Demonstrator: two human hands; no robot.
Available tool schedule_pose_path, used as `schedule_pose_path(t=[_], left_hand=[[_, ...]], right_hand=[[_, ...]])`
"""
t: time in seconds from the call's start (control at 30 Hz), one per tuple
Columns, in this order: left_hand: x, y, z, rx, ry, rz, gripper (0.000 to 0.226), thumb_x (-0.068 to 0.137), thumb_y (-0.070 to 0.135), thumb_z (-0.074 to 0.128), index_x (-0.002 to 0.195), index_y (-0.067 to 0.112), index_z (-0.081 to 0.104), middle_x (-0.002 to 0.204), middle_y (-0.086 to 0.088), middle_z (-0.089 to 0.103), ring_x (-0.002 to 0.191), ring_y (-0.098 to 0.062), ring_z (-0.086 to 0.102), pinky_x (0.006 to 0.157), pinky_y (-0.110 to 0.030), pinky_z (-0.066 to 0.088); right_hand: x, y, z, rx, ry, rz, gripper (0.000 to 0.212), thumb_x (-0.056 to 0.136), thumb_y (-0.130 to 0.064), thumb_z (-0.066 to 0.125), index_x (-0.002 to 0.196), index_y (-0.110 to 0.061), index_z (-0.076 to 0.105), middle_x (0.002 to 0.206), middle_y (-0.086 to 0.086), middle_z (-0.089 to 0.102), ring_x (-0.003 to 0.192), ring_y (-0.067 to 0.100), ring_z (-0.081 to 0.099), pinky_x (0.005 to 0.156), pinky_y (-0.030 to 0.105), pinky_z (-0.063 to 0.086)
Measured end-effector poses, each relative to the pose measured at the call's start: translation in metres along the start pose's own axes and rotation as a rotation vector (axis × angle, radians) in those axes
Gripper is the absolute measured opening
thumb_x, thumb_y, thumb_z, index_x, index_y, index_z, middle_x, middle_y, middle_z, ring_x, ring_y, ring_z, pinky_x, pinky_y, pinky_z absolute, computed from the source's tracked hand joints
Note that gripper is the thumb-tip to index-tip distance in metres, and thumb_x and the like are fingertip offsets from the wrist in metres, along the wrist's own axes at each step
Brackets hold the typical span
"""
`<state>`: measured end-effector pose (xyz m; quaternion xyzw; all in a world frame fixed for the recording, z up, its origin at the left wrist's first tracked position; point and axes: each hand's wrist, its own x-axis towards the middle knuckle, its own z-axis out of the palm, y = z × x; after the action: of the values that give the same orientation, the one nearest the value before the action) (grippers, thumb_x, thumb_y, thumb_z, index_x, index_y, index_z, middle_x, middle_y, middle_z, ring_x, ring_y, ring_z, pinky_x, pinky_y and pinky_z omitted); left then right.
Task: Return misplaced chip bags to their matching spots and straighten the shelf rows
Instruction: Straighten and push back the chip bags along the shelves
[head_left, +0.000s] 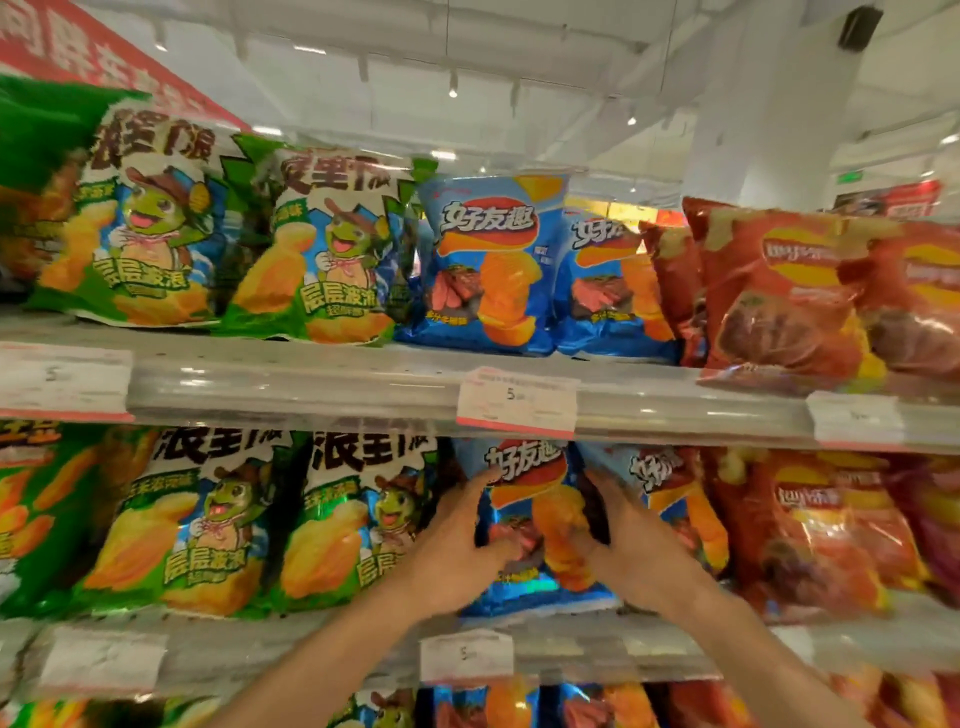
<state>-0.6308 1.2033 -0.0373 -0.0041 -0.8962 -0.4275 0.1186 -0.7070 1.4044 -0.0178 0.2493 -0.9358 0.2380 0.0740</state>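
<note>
On the middle shelf (322, 654), at 6 o'clock in view, both hands clasp one blue 好友趣 bag (530, 525): left hand (457, 551) on its 9 o'clock edge, right hand (634, 551) on its 3 o'clock edge, fingers curled. A second blue bag (675, 499) stands beside it. Two green bags (171, 525) sit at 9 o'clock. Price tag (517, 400) overhead reads "5".

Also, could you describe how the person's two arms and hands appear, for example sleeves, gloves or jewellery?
Both forearms come up from the bottom edge bare, with no sleeve in view. The left hand and the right hand wear no gloves. I see no watch, bracelet or ring, though the picture is somewhat blurred, so a thin ring could escape notice.
</note>
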Motion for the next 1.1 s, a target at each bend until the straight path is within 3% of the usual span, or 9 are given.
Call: schedule_pose_path(t=[0.1,0.2,0.3,0.57,0.67,0.77,0.83,0.93,1.1], left_hand=[[0.014,0.006,0.013,-0.134,0.068,-0.074,0.076,0.082,0.042,0.069,0.136,0.062,0.019,0.145,0.012,0.044,0.126,-0.003,0.048,0.107,-0.023,0.04],[0.02,0.012,0.02,-0.228,0.106,-0.107,0.073,0.093,0.012,0.064,0.144,0.047,0.025,0.116,0.009,0.066,0.086,0.003,0.068,0.073,-0.01,0.05],[0.02,0.022,0.021,-0.245,0.153,-0.105,0.07,0.094,0.007,0.062,0.14,0.047,0.028,0.101,0.016,0.068,0.076,0.01,0.067,0.064,-0.005,0.048],[0.022,0.029,0.004,-0.304,0.198,-0.06,0.054,0.09,0.02,0.068,0.131,0.047,0.045,0.11,0.028,0.063,0.092,0.023,0.057,0.074,-0.002,0.042],[0.018,0.023,-0.003,-0.317,0.194,-0.054,0.054,0.086,0.028,0.072,0.128,0.052,0.049,0.117,0.029,0.064,0.113,0.007,0.057,0.099,-0.019,0.044],[0.012,0.019,-0.009,-0.303,0.147,-0.039,0.055,0.089,0.025,0.07,0.123,0.059,0.045,0.106,0.041,0.063,0.103,0.008,0.062,0.093,-0.016,0.047],[0.01,0.017,-0.011,-0.308,0.104,-0.027,0.06,0.088,0.028,0.072,0.132,0.056,0.042,0.11,0.039,0.063,0.102,0.012,0.061,0.088,-0.011,0.047],[0.011,0.011,-0.016,-0.31,0.039,-0.022,0.067,0.083,0.044,0.074,0.137,0.059,0.037,0.132,0.036,0.051,0.118,0.018,0.048,0.106,-0.021,0.038],[0.017,0.007,-0.017,-0.421,-0.039,-0.047,0.073,0.081,0.034,0.077,0.138,0.055,0.037,0.114,0.027,0.068,0.103,0.004,0.065,0.096,-0.024,0.051]], right_hand=[[0.012,0.012,-0.006,0.075,-0.053,-0.037,0.083,0.094,-0.048,0.059,0.158,-0.026,0.012,0.159,0.004,0.029,0.138,0.026,0.043,0.105,0.034,0.042],[0.023,0.022,-0.01,0.201,-0.092,-0.093,0.082,0.092,-0.045,0.064,0.156,-0.032,0.014,0.155,-0.005,0.036,0.137,0.017,0.042,0.108,0.029,0.039],[0.03,0.029,-0.016,0.382,-0.173,-0.081,0.083,0.091,-0.038,0.068,0.155,-0.032,0.016,0.144,-0.018,0.04,0.129,0.004,0.043,0.108,0.023,0.035],[0.031,0.028,-0.023,0.573,-0.258,-0.096,0.077,0.089,-0.041,0.072,0.147,-0.048,0.021,0.12,-0.025,0.057,0.115,0.001,0.058,0.101,0.021,0.042],[0.031,0.028,-0.02,0.614,-0.307,-0.099,0.074,0.084,-0.048,0.074,0.13,-0.066,0.019,0.126,-0.029,0.052,0.12,-0.002,0.054,0.105,0.022,0.042],[0.03,0.027,-0.015,0.686,-0.35,-0.111,0.088,0.072,-0.057,0.081,0.135,-0.07,0.022,0.141,-0.027,0.049,0.129,0.001,0.051,0.11,0.035,0.045],[0.029,0.026,-0.014,0.77,-0.375,-0.099,0.086,0.075,-0.043,0.084,0.135,-0.068,0.028,0.133,-0.029,0.057,0.119,0.002,0.061,0.093,0.034,0.056],[0.027,0.027,-0.014,0.805,-0.389,-0.095,0.083,0.079,-0.023,0.084,0.131,-0.064,0.035,0.121,-0.03,0.063,0.107,0.009,0.069,0.079,0.033,0.059],[0.025,0.026,-0.019,0.87,-0.346,-0.088,0.078,0.082,-0.007,0.08,0.126,-0.059,0.043,0.127,-0.024,0.061,0.106,0.014,0.07,0.076,0.029,0.057]])
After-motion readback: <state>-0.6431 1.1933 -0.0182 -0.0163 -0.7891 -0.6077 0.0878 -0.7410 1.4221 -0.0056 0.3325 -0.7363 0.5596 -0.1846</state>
